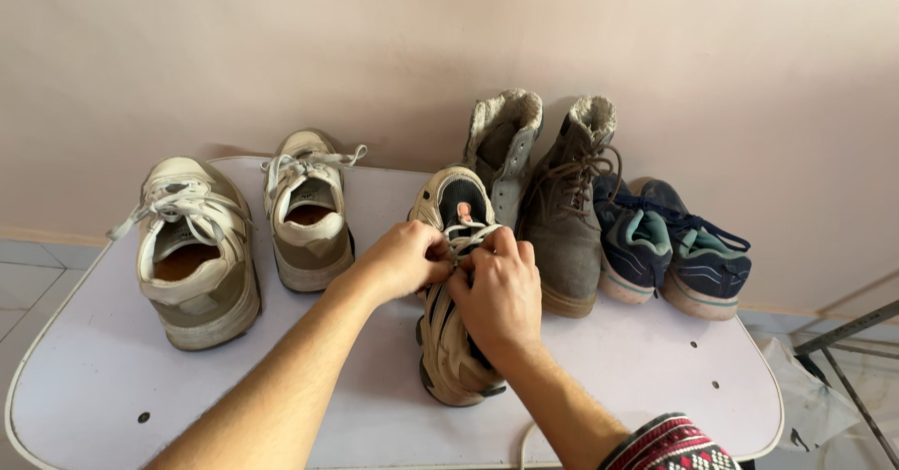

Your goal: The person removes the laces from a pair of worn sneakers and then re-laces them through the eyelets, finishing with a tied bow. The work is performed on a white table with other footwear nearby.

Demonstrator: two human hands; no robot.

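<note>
The tan sneaker (451, 339) lies near the middle of the worktop (84, 376), its long axis running from the person toward the wall. The left hand (405, 259) and the right hand (496, 292) are both closed on its white laces (465, 238). Grey boots (538, 189) stand just beside it.

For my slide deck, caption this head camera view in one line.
Both hands, left hand and right hand, pinch the laces of a tan sneaker.
</note>
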